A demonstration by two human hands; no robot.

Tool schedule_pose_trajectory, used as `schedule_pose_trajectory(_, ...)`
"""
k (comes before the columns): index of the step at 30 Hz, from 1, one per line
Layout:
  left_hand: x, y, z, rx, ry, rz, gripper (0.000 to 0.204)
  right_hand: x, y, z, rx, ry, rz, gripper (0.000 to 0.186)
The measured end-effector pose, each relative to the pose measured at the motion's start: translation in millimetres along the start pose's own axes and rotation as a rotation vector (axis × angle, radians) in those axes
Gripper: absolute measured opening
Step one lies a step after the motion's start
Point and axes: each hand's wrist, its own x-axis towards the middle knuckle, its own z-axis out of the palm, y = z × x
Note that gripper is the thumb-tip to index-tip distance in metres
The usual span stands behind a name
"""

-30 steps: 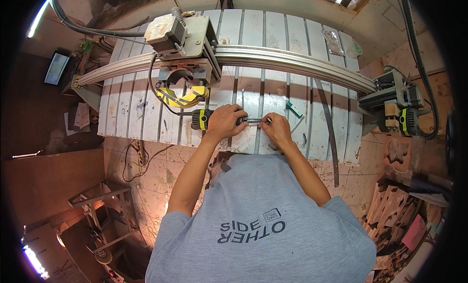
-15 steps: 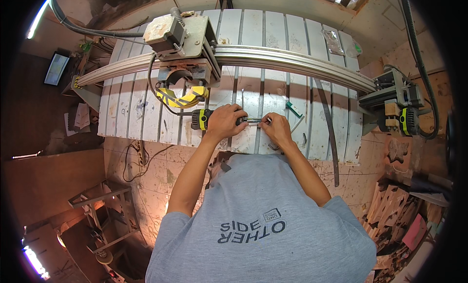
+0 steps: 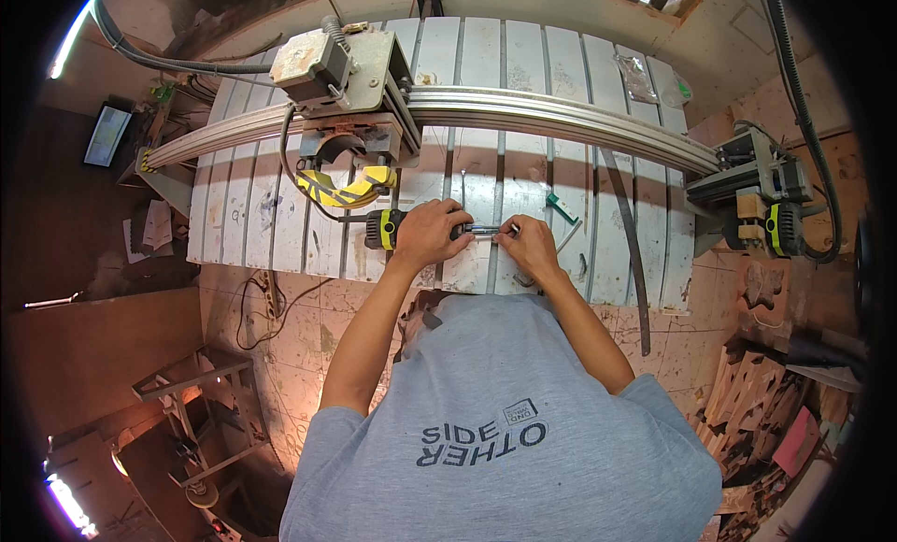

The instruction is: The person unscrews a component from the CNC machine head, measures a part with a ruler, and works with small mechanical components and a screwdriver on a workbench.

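Observation:
My left hand (image 3: 432,234) is wrapped round a black and lime-green power tool (image 3: 381,229) lying on its side on the grey slatted bed (image 3: 271,248). My right hand (image 3: 531,250) pinches a thin silver metal piece (image 3: 484,230) at the tool's nose; I cannot tell whether it is a bit or a wrench. A green-handled tool (image 3: 561,206) and a pale rod (image 3: 570,235) lie right of my hands. A small metal wrench (image 3: 464,187) lies beyond them.
An aluminium gantry rail (image 3: 551,112) crosses the bed, carrying a motor carriage (image 3: 327,75) with a yellow clamp (image 3: 341,187). A second motor unit (image 3: 775,226) sits at the right. A long dark strip (image 3: 635,271) overhangs the front edge. Wood offcuts (image 3: 743,411) lie lower right.

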Motion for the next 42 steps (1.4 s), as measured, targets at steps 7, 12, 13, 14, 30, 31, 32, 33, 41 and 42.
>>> schedule_pose_trajectory(7,0.5,1.8,-1.3,-0.001,-0.002,-0.004,0.028,-0.2,-1.4,-1.6,-0.003,-0.003,0.001,0.021)
schedule_pose_trajectory(12,0.7,1.2,-1.0,-0.002,-0.002,-0.002,0.028,0.1,-1.4,-1.6,-0.005,-0.008,0.007,0.021)
schedule_pose_trajectory(13,0.7,1.0,-1.2,-0.003,0.000,0.002,0.028,-0.2,-1.6,-1.2,-0.004,-0.005,0.009,0.020)
schedule_pose_trajectory(14,1.2,1.0,-1.6,-0.004,-0.009,-0.003,0.028,0.1,-1.9,-1.3,-0.004,-0.001,0.009,0.020)
schedule_pose_trajectory(30,2.5,-2.1,-0.9,-0.013,-0.021,0.013,0.030,-8.5,-2.0,2.2,-0.195,0.174,-0.049,0.026)
schedule_pose_trajectory(31,2.4,-2.5,-0.3,-0.013,-0.015,0.015,0.030,-7.7,3.5,-1.4,-0.180,0.119,-0.006,0.025)
schedule_pose_trajectory(32,2.3,-2.1,-0.8,-0.020,-0.021,0.014,0.029,-8.8,2.5,-5.4,-0.164,0.063,0.038,0.024)
schedule_pose_trajectory(33,2.2,-2.1,-1.6,-0.028,-0.027,0.014,0.029,-10.3,0.5,-6.7,-0.149,0.043,0.066,0.024)
schedule_pose_trajectory(41,1.0,-6.6,1.0,-0.063,-0.014,0.036,0.029,-15.4,-25.1,4.0,-0.120,0.031,0.151,0.028)
schedule_pose_trajectory(42,0.7,-6.8,1.4,-0.066,-0.006,0.042,0.029,-15.2,-26.7,5.9,-0.113,0.042,0.161,0.027)
